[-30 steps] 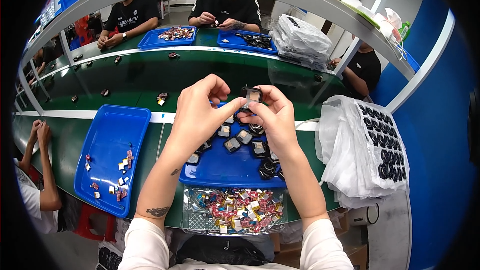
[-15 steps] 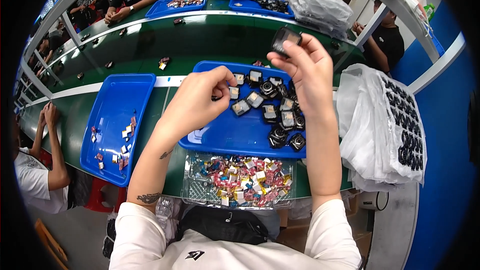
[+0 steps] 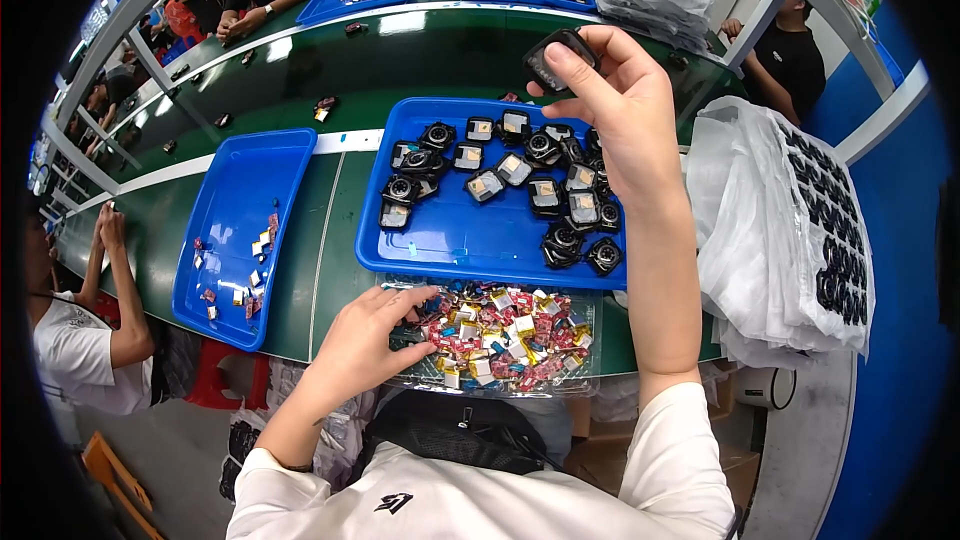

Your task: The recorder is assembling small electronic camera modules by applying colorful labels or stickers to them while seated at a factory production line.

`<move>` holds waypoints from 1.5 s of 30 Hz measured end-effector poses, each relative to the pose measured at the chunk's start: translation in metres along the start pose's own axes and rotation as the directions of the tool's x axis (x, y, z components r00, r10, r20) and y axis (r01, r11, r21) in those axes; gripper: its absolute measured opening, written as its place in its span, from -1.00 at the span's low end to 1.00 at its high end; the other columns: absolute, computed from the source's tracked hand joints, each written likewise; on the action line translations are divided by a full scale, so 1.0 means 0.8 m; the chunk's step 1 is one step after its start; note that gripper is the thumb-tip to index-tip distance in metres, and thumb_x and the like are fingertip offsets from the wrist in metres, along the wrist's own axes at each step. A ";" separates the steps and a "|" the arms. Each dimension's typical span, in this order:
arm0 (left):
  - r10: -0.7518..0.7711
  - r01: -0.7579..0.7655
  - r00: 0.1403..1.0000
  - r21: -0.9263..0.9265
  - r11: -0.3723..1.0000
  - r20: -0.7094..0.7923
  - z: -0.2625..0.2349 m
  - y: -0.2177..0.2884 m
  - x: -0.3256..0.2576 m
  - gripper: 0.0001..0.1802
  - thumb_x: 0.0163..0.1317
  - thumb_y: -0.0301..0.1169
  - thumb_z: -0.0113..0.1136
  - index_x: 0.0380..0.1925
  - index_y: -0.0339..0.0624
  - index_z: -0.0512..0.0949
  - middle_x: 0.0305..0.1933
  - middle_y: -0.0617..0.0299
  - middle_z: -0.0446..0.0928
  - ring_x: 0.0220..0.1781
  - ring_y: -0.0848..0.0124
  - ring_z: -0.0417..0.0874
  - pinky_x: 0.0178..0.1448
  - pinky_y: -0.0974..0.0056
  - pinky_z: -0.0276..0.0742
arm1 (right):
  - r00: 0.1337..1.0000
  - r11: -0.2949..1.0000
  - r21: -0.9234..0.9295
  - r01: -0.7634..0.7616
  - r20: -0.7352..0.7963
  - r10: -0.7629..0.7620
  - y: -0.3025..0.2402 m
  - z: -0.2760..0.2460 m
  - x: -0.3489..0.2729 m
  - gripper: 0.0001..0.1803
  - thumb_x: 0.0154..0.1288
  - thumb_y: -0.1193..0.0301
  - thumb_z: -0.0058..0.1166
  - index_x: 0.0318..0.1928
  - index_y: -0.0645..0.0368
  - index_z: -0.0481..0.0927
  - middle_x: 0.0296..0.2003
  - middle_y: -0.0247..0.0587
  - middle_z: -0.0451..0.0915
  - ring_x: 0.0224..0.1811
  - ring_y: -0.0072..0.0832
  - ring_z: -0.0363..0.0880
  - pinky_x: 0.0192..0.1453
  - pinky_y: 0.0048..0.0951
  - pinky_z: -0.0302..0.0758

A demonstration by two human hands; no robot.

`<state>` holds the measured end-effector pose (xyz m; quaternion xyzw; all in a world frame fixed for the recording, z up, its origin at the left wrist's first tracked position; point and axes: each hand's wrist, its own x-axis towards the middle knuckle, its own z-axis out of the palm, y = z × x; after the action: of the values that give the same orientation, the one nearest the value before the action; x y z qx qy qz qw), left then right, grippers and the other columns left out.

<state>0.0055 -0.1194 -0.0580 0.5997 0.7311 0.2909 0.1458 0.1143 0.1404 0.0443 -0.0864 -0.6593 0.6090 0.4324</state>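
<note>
Up at the right, my right hand (image 3: 630,105) pinches a black square watch case (image 3: 548,62) between thumb and fingers, above the far edge of the blue tray. My left hand (image 3: 365,338) has its thumb and fingers apart at the left side of a clear plastic tray (image 3: 590,380). That tray is heaped with small red circuit boards with silvery-white and yellow pieces (image 3: 505,335). Its fingertips reach the edge of the heap, and nothing shows between them. Beyond it, a large blue tray (image 3: 420,252) holds several black watch cases (image 3: 485,186), some showing grey insides, others round rims.
Left stands another blue tray (image 3: 240,145) with a few scattered boards. White plastic-wrapped sheets of black parts (image 3: 780,230) are stacked on the right. Across the green conveyor belt (image 3: 270,100), which carries scattered parts, co-workers sit with blue trays. Another person (image 3: 95,340) sits at the left.
My left hand has come down and back from the blue tray to the clear tray, its fingers spreading. My right hand has risen slightly with the watch case, which is now tilted differently.
</note>
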 end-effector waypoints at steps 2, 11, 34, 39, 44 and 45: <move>0.054 -0.049 0.996 0.071 0.996 -0.073 0.000 0.011 0.001 -0.55 -0.10 -0.25 0.48 -0.15 -0.08 0.63 -0.38 0.24 0.50 -0.24 0.22 0.52 -0.12 0.17 0.50 | 1.000 1.000 0.006 0.004 0.026 -0.004 -0.001 0.003 -0.003 -0.77 0.26 0.40 0.25 -0.18 0.29 0.57 -0.33 -0.22 0.65 -0.34 -0.56 0.67 -0.35 -0.62 0.60; 0.277 -0.276 0.961 0.099 0.956 0.006 0.021 0.020 0.003 -0.70 -0.11 -0.32 0.49 -0.33 -0.09 0.66 -0.32 0.25 0.45 -0.21 0.26 0.48 -0.16 0.22 0.46 | 0.994 0.999 -0.038 0.009 0.109 -0.005 0.002 0.005 -0.003 -0.77 0.28 0.40 0.21 -0.18 0.29 0.53 -0.31 -0.18 0.64 -0.34 -0.53 0.67 -0.35 -0.60 0.62; 0.152 -0.449 0.783 -0.379 0.809 -0.603 -0.061 0.091 0.176 -0.61 0.06 -0.58 0.35 -0.21 -0.21 0.32 -0.49 0.18 0.60 -0.39 0.47 0.66 -0.19 0.41 0.50 | 0.968 0.883 -0.400 0.244 0.151 -0.199 -0.037 -0.007 -0.017 -0.88 0.15 0.49 0.28 -0.40 0.30 0.65 -0.44 -0.34 0.58 -0.53 -0.77 0.45 -0.49 -0.69 0.31; 0.266 -0.554 0.811 -0.538 0.635 -0.521 -0.057 0.073 0.175 -0.84 0.15 -0.64 0.27 -0.28 -0.35 0.50 -0.32 0.26 0.51 -0.24 0.53 0.59 -0.12 0.45 0.49 | 0.964 0.995 -0.081 -0.061 0.253 0.079 -0.024 -0.013 -0.011 -0.87 0.27 0.43 0.24 -0.35 0.24 0.64 -0.43 -0.50 0.54 -0.48 -0.85 0.35 -0.44 -0.73 0.23; 0.237 -0.396 0.918 -0.753 0.526 -0.317 -0.082 0.066 0.186 -0.74 0.33 -0.59 0.06 -0.01 -0.36 0.59 -0.10 0.15 0.57 -0.05 0.48 0.58 0.06 0.43 0.48 | 1.000 0.993 -0.116 0.020 0.018 -0.018 -0.013 -0.006 -0.007 -0.86 0.29 0.43 0.22 -0.29 0.27 0.62 -0.43 -0.46 0.58 -0.43 -0.78 0.43 -0.33 -0.71 0.36; 0.248 -0.398 0.917 -0.755 0.521 -0.313 -0.090 0.063 0.186 -0.72 0.33 -0.60 0.04 0.02 -0.35 0.58 -0.09 0.14 0.57 -0.03 0.48 0.57 0.08 0.42 0.47 | 0.999 0.994 -0.102 0.033 0.015 -0.032 -0.013 -0.002 -0.008 -0.86 0.27 0.43 0.25 -0.31 0.27 0.63 -0.44 -0.47 0.57 -0.47 -0.79 0.41 -0.37 -0.71 0.33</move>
<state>-0.0308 0.0113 0.0495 0.5666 0.4035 0.6603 0.2831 0.1237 0.1352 0.0501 -0.0936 -0.6940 0.5679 0.4326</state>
